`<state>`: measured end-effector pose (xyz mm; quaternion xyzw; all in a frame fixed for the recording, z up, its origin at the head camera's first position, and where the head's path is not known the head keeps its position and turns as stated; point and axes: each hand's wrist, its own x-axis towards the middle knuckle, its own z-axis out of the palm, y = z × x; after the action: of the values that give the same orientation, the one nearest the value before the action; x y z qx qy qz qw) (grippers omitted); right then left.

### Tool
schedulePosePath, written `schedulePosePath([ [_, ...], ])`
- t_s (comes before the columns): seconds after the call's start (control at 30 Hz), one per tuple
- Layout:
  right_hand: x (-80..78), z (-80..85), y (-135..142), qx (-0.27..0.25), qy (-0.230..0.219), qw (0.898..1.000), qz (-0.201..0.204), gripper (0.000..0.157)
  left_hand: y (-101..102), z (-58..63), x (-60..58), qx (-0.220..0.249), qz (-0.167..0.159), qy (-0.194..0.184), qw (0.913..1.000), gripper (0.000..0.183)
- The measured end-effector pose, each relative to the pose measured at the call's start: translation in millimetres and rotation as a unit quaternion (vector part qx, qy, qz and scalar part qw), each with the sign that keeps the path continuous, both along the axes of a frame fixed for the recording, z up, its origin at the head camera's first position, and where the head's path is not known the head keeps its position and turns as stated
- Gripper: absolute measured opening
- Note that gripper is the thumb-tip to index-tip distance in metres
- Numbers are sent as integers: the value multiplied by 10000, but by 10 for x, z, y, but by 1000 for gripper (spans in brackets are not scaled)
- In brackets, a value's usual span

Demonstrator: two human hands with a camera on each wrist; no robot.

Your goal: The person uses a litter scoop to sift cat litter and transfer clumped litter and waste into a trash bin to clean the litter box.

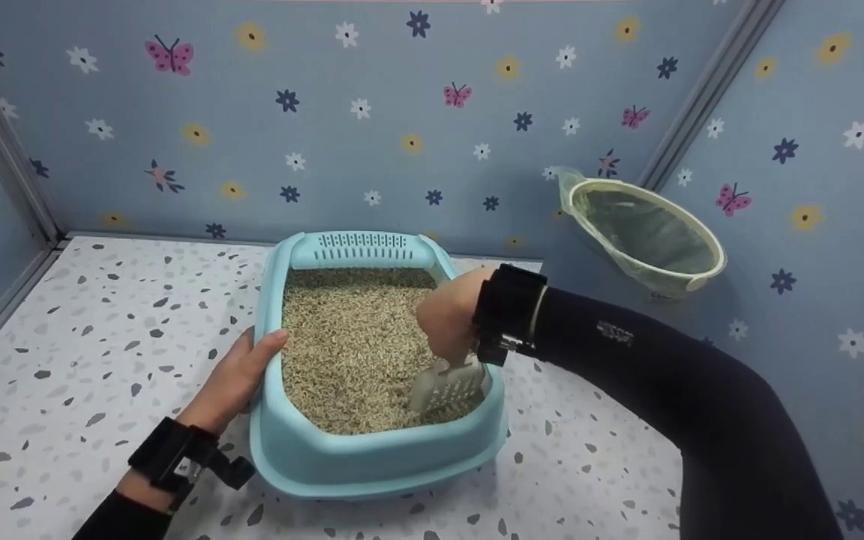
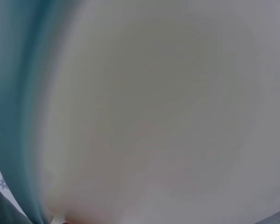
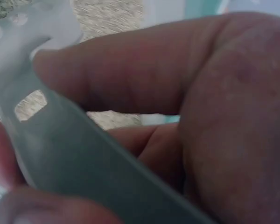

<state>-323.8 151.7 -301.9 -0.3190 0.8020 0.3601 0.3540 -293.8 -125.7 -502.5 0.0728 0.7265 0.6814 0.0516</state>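
A light blue litter box [image 1: 379, 461] full of tan granular litter [image 1: 349, 337] stands in the middle of the head view. My left hand [image 1: 231, 379] grips its left rim, thumb over the edge and fingers outside the wall. Inside the box, at the near right corner, my right hand [image 1: 451, 315] holds a pale grey slotted litter scoop [image 1: 447, 386], its blade tilted against the litter. Up close in the right wrist view, the fingers wrap the scoop's handle [image 3: 88, 149]. The left wrist view is mostly a blur, with a teal strip [image 2: 14, 93] along its left side.
A cream-rimmed bin [image 1: 709, 262] lined with a translucent bag [image 1: 649, 232] is at the back right, beyond the right forearm. The box rests on a white speckled surface [image 1: 124, 337]. Blue flowered panels [image 1: 372, 150] rise behind and on both sides.
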Motion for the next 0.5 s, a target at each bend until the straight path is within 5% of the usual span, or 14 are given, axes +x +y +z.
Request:
schedulePosePath([
  [0.07,19,-93,-6,203,-38,9996,202,45,0,-2,-2,-29,15,-26,10000,58],
  [0.27,69,-348,46,-356,466,9946,-855,60,2,-11,-11,13,-41,51,10000,55],
  [0.5,108,-437,157,-1358,1040,9764,-1320,45,17,-6,-21,50,-58,81,9999,46],
])
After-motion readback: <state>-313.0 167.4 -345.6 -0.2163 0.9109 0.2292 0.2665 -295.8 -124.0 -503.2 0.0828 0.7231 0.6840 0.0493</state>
